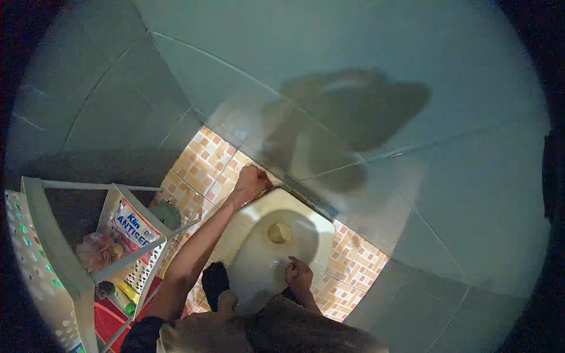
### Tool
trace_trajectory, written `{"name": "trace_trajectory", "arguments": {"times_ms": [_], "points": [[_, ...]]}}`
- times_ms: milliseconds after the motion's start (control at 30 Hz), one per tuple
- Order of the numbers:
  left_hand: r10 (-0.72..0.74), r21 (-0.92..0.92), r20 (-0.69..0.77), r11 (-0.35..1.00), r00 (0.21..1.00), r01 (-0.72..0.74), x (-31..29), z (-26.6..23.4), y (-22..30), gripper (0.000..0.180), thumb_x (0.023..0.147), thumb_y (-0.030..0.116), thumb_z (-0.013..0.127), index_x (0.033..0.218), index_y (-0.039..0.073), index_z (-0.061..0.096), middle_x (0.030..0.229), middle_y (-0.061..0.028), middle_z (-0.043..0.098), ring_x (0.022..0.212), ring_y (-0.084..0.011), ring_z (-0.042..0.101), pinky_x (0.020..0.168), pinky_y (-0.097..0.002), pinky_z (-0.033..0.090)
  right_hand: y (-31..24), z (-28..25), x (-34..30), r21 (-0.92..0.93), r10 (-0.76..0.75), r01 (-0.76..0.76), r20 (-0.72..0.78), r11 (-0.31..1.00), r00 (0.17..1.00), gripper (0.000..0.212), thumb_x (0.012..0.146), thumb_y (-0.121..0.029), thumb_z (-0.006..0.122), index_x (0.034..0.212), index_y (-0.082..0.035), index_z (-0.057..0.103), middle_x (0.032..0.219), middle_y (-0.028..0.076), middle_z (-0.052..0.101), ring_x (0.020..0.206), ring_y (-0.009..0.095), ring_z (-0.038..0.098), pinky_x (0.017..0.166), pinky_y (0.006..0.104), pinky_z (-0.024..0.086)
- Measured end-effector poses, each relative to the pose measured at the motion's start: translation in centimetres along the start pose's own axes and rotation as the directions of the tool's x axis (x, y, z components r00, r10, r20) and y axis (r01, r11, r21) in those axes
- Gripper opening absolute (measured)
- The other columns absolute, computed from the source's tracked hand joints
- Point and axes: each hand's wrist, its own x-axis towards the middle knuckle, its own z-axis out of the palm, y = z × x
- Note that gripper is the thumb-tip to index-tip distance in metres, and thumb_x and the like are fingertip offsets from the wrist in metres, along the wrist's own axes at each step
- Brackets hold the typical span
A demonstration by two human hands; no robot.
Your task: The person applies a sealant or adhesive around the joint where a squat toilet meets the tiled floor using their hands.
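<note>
A cream squat toilet (244, 226) is set in the floor in front of me. My left hand (252, 182) reaches past its far left corner, low by the wall. Its fingers are curled closed, and what they grip, if anything, is hidden. My right hand (299, 275) hangs over the right side of the bowl, loosely closed with one finger pointing left and nothing visible in it. Cloudy water lies in the bowl, around a round brownish drain hole (279, 233). A bare foot in a black sandal (215, 285) stands at the toilet's near left.
At left stands a pale plastic shelf rack (50, 247) with perforated sides. It holds a red-and-white packet (134, 228), a pinkish bath puff (99, 252) and a yellow item (128, 290). Orange-patterned tiles (203, 159) surround the toilet, and a grey tiled wall (471, 194) rises beyond.
</note>
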Motion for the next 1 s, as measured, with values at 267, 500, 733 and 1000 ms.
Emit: {"name": "trace_trajectory", "arguments": {"times_ms": [267,500,733,1000], "points": [[0.068,-0.056,-0.045,0.996,0.997,-0.07,1.3,2.2,-2.5,0.013,0.073,0.015,0.075,0.077,0.003,0.076,0.078,-0.014,0.073,0.073,-0.0252,0.072,0.071,-0.0366,0.057,-0.1,0.0,0.0,-0.027,0.013,-0.012,0.031,1.0,0.999,0.03,0.081,-0.006,0.065,0.111,-0.007,0.069,0.074,0.011,0.067,0.069,0.027,0.068,0.068,0.0387,0.055],[-0.025,-0.094,-0.082,0.995,0.996,0.018,0.8,2.1,0.5,0.01,0.076,0.011,0.071,0.075,0.003,0.076,0.076,-0.0142,0.073,0.069,-0.0236,0.072,0.067,-0.037,0.057,0.5,-0.2,-0.1,-0.044,0.028,-0.027,0.015,0.999,0.999,0.029,0.082,-0.008,0.065,0.111,-0.008,0.068,0.075,0.011,0.067,0.068,0.027,0.068,0.067,0.0391,0.055],[0.043,-0.075,-0.11,0.996,0.993,-0.052,1.9,3.1,-3.4,0.01,0.075,0.012,0.072,0.076,0.003,0.076,0.067,-0.0139,0.071,0.061,-0.021,0.071,0.061,-0.0354,0.057,-0.3,-0.1,0.1,-0.058,0.025,-0.021,0.068,0.998,0.997,0.031,0.081,-0.008,0.065,0.112,-0.009,0.068,0.076,0.01,0.067,0.07,0.027,0.067,0.067,0.0397,0.054],[0.171,0.131,-0.452,0.984,0.876,-0.124,4.1,7.4,-9.8,0.019,0.072,0.019,0.072,0.065,0.001,0.072,0.061,-0.0142,0.068,0.056,-0.0293,0.067,0.056,-0.0402,0.055,-0.4,1.2,0.2,-0.072,-0.03,0.034,0.058,0.997,0.998,0.032,0.08,-0.008,0.066,0.111,-0.01,0.068,0.076,0.01,0.067,0.071,0.027,0.067,0.067,0.0401,0.055]]}}
